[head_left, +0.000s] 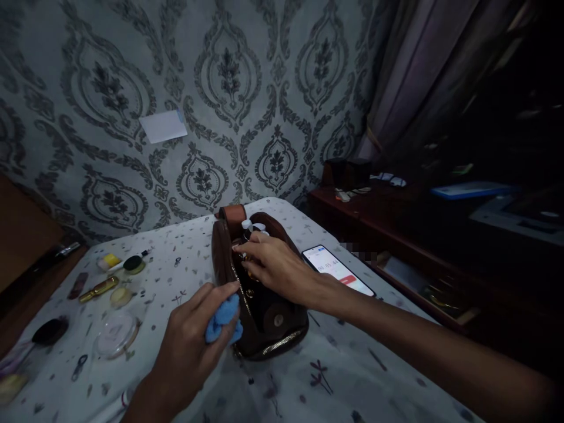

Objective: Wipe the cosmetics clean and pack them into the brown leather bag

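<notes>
A brown zippered bag [286, 346] lies open on the white patterned cloth [348, 376], with several small items inside, among them a white-capped bottle [247, 225]. Bunched in my left hand [198, 329] is a blue cloth [224, 319]; that hand's fingertips touch the bag's left zipper edge. My right hand [275, 264] reaches into the bag's opening, its fingers bent around something near the bottles that I cannot make out. Just right of the bag, partly behind my right wrist, a phone [330, 264] lies face up with a timer on its screen.
On the left lie a round clear compact [117, 333], a gold tube [98, 289], a dark round item [50, 332] and several small cosmetics. A dark red cabinet [352, 217] with an open drawer [423, 288] stands at the right. Patterned wallpaper [273, 106] rises behind.
</notes>
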The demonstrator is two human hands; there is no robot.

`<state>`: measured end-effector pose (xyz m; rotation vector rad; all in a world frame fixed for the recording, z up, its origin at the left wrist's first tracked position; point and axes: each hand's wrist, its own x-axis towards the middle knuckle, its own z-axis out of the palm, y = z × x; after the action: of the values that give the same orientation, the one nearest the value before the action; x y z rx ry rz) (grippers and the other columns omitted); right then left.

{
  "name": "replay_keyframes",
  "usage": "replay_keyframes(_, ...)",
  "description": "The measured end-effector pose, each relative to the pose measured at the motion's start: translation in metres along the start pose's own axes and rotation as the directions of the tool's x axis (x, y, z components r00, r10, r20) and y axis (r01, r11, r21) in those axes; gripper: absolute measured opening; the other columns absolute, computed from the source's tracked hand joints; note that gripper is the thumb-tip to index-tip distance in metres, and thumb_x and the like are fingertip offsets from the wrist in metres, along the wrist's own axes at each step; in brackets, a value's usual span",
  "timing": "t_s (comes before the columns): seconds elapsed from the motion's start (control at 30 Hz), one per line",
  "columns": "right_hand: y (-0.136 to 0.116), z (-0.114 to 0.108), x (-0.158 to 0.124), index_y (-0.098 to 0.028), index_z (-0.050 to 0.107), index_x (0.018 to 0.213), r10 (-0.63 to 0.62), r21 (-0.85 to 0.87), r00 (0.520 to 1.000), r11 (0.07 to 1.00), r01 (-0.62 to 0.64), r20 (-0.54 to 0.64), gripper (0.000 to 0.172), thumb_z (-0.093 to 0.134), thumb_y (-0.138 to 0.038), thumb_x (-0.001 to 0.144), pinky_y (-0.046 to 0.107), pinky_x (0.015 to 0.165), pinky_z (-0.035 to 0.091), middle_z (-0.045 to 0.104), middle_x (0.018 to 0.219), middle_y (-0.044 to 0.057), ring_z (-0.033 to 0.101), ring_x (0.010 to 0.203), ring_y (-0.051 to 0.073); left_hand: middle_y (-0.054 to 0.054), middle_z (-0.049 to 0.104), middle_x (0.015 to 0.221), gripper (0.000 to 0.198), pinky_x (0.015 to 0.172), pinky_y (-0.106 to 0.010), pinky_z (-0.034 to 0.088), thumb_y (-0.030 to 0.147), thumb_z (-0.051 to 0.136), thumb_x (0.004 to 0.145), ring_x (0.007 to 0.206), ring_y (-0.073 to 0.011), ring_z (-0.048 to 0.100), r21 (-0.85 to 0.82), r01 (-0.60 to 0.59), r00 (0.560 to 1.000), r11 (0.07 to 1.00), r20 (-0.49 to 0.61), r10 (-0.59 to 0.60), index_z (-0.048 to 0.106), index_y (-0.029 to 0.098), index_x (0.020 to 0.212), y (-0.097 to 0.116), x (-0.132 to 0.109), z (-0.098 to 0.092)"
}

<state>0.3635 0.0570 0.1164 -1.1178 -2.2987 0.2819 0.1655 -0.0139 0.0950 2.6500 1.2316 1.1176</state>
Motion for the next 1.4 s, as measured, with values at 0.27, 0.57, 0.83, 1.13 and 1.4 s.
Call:
replay_keyframes(0.27,0.002,-0.005,-0.012,-0.015,0.070,0.099,-0.079,0.032,0.989,0.996,0.084,-0.127,0.018,0.057,-0.007,0.090,0.028,0.073,0.048,0.062,0.091,0.006,0.060,0.081,0.017,-0.005,0.071,0.107,0.037,0.071,-0.020,0.055,0.025,0.052,0.095,0.086,-0.0153,0.070,0.016,0.066,0.997,0.998,0.029,-0.066,0.049,0.025,0.132,-0.020,-0.033,0.001)
replay_keyframes(0.57,-0.030,0.004,-0.058,-0.022,0.063,0.113,-0.328,0.102,0.905,0.925,0.365,-0.270,0.023,0.052,-0.012,0.096,0.025,0.064,0.050,0.066,0.086,0.005,0.064,0.074,0.015,-0.008,0.068,0.090,0.022,0.058,-0.027,0.051,0.019,0.046,0.092,0.079,-0.0210,0.065,0.405,0.103,0.978,0.909,0.123,-0.166,0.061,0.020,0.108,-0.045,-0.132,-0.026)
replay_keyframes(0.83,-0.073,0.072,-0.080,-0.017,0.064,0.105,-0.430,0.262,0.897,0.858,0.443,-0.109,0.020,0.045,-0.013,0.098,0.026,0.063,0.050,0.067,0.081,0.005,0.065,0.070,0.014,-0.009,0.068,0.107,0.028,0.077,-0.038,0.053,0.028,0.054,0.092,0.098,-0.0274,0.062,0.592,0.307,0.896,0.745,0.085,-0.436,0.063,0.021,0.118,-0.065,-0.198,-0.064)
replay_keyframes(1.13,-0.101,0.148,-0.055,-0.017,0.066,0.109,-0.186,0.615,0.956,0.788,0.007,0.227,0.023,0.052,-0.022,0.092,0.029,0.070,0.052,0.066,0.091,0.006,0.063,0.076,0.016,-0.006,0.068,0.098,0.022,0.078,-0.033,0.054,0.030,0.049,0.095,0.090,-0.0209,0.064,0.326,0.437,0.876,0.838,0.054,-0.479,0.065,0.023,0.109,-0.077,-0.184,-0.060)
replay_keyframes(1.4,-0.100,0.205,-0.012,-0.019,0.060,0.110,0.250,0.863,0.950,0.422,-0.280,0.186,0.033,0.056,-0.041,0.085,0.028,0.059,0.053,0.064,0.091,0.004,0.060,0.066,0.016,-0.007,0.067,0.096,0.020,0.083,-0.031,0.049,0.032,0.049,0.097,0.092,-0.0194,0.061,0.022,0.380,0.924,0.925,0.026,-0.380,0.065,0.020,0.101,-0.094,-0.105,-0.032)
